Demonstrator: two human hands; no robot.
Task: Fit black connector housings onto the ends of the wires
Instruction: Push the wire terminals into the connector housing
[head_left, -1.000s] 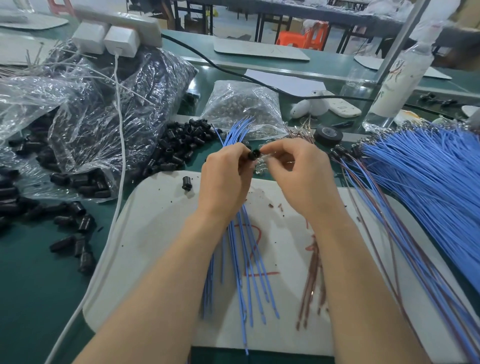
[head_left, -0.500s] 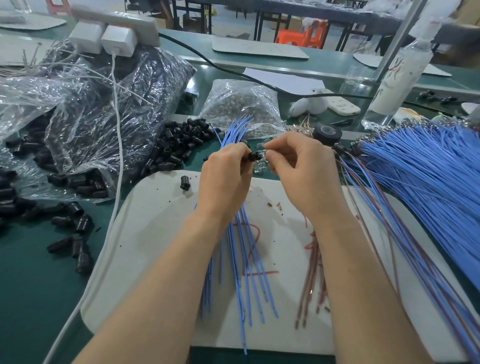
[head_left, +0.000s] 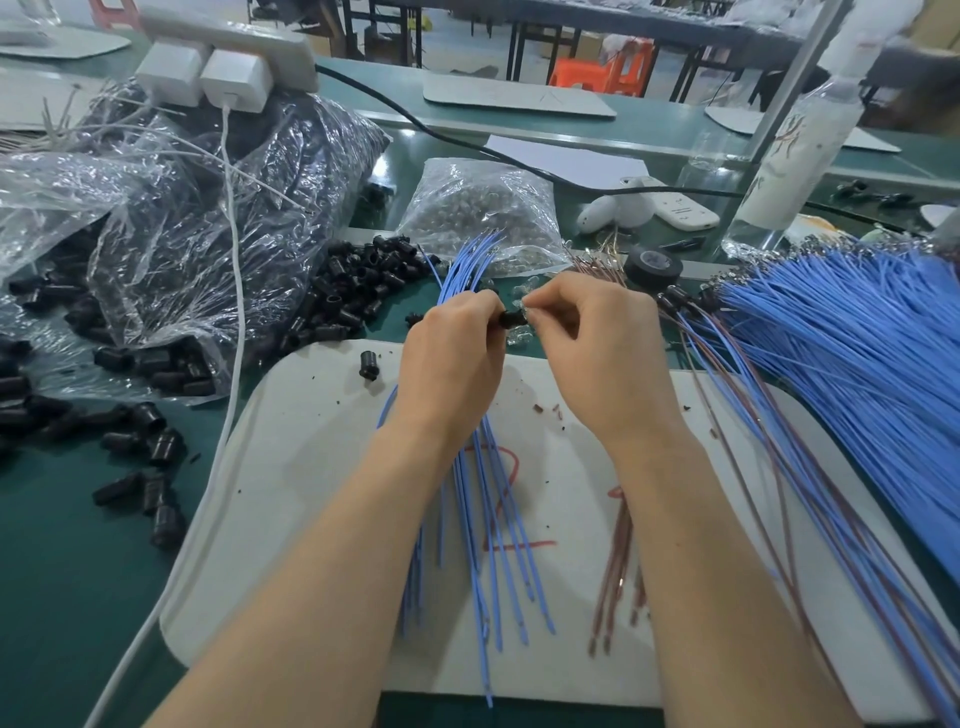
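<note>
My left hand (head_left: 457, 358) pinched black connector housing (head_left: 511, 318) above white mat (head_left: 311, 493) on counter (head_left: 62, 597) — my right hand (head_left: 597, 353), fingers curled, pinched its other end. Blue wires (head_left: 483, 493) ran beneath left palm. Loose housings (head_left: 358, 291) lay heaped beyond mat.

Two bare hands, the left hand (head_left: 452, 358) and the right hand (head_left: 597, 348), have smooth backs behind the fingers. Farther back from the fingers, the left forearm (head_left: 322, 571) and right forearm (head_left: 727, 571) are bare too, with skin uncovered right to the frame's edge.
</note>
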